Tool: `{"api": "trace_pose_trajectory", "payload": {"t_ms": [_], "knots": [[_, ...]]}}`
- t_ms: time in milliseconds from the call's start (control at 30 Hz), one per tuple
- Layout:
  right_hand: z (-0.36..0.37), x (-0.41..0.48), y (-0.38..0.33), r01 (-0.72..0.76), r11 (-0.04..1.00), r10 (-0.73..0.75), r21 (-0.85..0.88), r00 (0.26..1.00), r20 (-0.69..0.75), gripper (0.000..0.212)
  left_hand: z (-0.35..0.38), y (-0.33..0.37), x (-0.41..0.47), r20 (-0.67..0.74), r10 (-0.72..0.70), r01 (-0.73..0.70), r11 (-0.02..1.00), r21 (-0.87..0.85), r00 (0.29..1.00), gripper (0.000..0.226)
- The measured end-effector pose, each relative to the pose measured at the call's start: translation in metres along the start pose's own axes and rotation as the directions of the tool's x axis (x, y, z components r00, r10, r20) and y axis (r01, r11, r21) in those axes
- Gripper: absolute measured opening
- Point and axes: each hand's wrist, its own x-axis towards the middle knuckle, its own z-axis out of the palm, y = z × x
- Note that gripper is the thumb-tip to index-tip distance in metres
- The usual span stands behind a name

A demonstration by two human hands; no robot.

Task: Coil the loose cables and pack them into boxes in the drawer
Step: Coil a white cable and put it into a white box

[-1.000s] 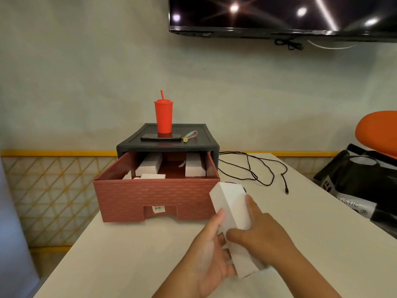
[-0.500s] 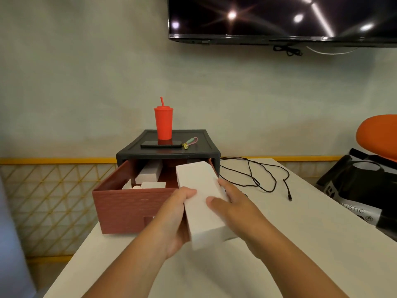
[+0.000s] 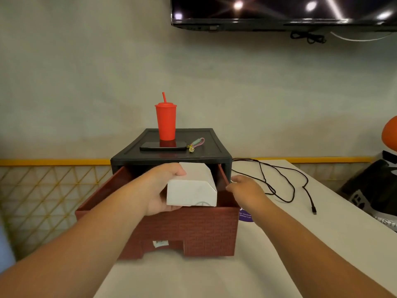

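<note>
The left hand (image 3: 163, 190) grips a white cardboard box (image 3: 191, 190) from its left side, thumb curled over the top edge and fingers wrapped beneath. It holds the box lying lengthwise above the open drawer (image 3: 193, 229), with the near end just over the drawer's front wall. The box's flap end faces the camera, closed. The drawer, red-brown with a brick-pattern front, is pulled well out of a black cabinet shell (image 3: 171, 158) that stands on the white table (image 3: 214, 280). The box and forearm hide what lies inside the drawer.

The right hand (image 3: 247, 188) is just to the right of the box and apart from it, holding nothing, its fingers loosely bent. Its thumb tip is close to the rim of the drawer's right side wall; whether it touches cannot be told.

A loose black cable (image 3: 285, 186) lies uncoiled on the table to the right of the cabinet, beyond the right hand, its plug end nearer the table's right edge. A purple label (image 3: 246, 216) shows beside the drawer's front right corner.

On top of the cabinet stand a red tumbler with a straw (image 3: 165, 121), a dark phone (image 3: 163, 145) and a small strap with a charm (image 3: 196, 144).
</note>
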Motion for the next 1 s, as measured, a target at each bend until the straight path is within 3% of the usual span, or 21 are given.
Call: {"api": "trace_pose_trajectory", "payload": {"t_ms": [133, 233, 367, 533, 867, 1000], "knots": [[0.017, 0.034, 0.009, -0.077, 0.997, 0.079, -0.017, 0.991, 0.105, 0.027, 0.003, 0.002, 0.038, 0.02, -0.078, 0.074, 0.984, 0.163, 0.997, 0.017], [0.021, 0.045, 0.016, -0.046, 0.999, 0.047, -0.012, 0.997, 0.068, 0.026, 0.013, -0.006, 0.067, 0.02, -0.148, 0.133, 0.933, 0.336, 0.989, 0.008], [0.022, 0.045, 0.027, -0.004, 1.0, 0.003, 0.01, 0.999, 0.049, 0.026, 0.025, -0.018, 0.102, 0.054, -0.322, 0.261, 0.844, 0.469, 0.945, 0.017], [0.022, 0.047, 0.028, 0.029, 1.0, -0.029, -0.003, 0.999, 0.041, 0.025, 0.022, -0.025, 0.125, 0.069, -0.497, 0.373, 0.729, 0.575, 0.865, 0.045], [0.023, 0.045, 0.026, 0.001, 1.0, -0.002, 0.024, 1.0, 0.029, 0.034, 0.031, -0.033, 0.132, 0.041, -0.453, 0.337, 0.718, 0.608, 0.891, 0.031], [0.023, 0.045, 0.028, 0.011, 0.999, -0.012, 0.042, 1.0, 0.023, 0.031, 0.034, -0.035, 0.127, 0.112, -0.425, 0.27, 0.735, 0.621, 0.898, 0.026]]}}
